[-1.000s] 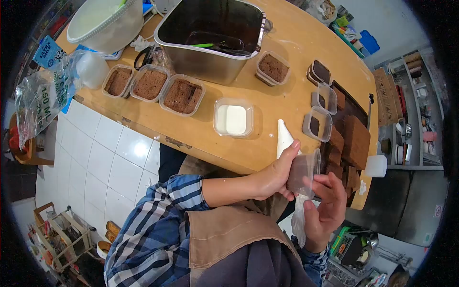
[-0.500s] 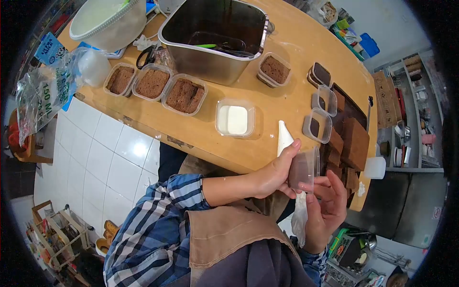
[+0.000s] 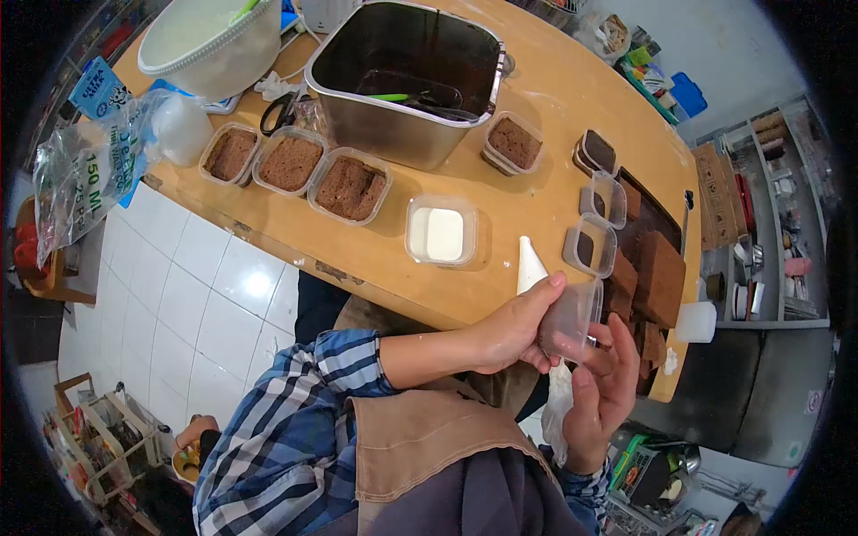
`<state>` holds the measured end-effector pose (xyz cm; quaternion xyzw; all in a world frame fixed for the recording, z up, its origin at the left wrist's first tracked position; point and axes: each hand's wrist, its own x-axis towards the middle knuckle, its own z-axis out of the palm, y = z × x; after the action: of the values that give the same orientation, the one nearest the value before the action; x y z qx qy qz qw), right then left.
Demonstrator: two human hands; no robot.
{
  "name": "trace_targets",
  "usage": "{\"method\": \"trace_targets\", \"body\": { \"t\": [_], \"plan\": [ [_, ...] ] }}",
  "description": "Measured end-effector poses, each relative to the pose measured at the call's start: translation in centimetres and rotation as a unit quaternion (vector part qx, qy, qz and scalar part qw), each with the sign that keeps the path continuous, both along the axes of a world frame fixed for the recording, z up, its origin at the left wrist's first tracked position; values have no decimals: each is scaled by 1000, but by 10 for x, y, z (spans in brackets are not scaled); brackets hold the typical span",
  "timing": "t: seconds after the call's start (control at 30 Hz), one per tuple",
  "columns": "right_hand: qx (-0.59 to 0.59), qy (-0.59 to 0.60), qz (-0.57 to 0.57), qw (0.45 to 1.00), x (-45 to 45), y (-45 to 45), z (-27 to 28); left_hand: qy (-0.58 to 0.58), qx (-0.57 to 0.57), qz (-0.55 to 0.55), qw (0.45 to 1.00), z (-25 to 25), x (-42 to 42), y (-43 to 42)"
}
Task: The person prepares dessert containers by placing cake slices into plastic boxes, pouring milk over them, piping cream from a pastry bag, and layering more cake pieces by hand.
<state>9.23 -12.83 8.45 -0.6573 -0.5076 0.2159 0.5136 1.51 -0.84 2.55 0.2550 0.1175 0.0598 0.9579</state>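
My left hand (image 3: 514, 332) is closed round a clear plastic cup (image 3: 569, 314), its thumb along the cup's upper side. On the cup's other side, my right hand (image 3: 608, 389) has its fingers curled at the rim; whether they grip it is unclear. A white piping bag (image 3: 531, 266) points up behind my left hand, its twisted end (image 3: 558, 406) hanging below. Ahead on the table (image 3: 357, 259) sits a clear tub with white cream (image 3: 441, 234). To the right are two clear cups (image 3: 590, 245) with dark cake inside, beside a tray of brown cake (image 3: 657, 279).
Three tubs of brown cake (image 3: 350, 188) stand left of the cream tub, below a large metal bin (image 3: 402, 129). Another cake tub (image 3: 513, 143) is right of the bin. A white basin (image 3: 206, 54) is at the upper left. Another person's hand (image 3: 197, 431) shows at the lower left.
The view has shifted slightly. My hands stay around the same cup, with small movements of my right fingers at its rim. Another person's hand has appeared at the lower left.
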Motion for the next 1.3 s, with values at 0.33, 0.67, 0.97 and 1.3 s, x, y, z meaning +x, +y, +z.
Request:
{"method": "trace_targets", "body": {
  "t": [0.33,0.67,0.97,1.3],
  "plan": [
    [66,7,-106,992,-2,6,6,51,12,28,998,0,0,0],
    [-5,-515,-59,855,2,-2,5,-12,-36,84,996,-4,2,-4],
    [16,-570,-39,821,-4,0,2,-7,2,160,987,-6,3,-11],
    [188,-290,-180,921,7,-15,20,-107,-29,120,987,-14,-3,-1]
  ]
}}
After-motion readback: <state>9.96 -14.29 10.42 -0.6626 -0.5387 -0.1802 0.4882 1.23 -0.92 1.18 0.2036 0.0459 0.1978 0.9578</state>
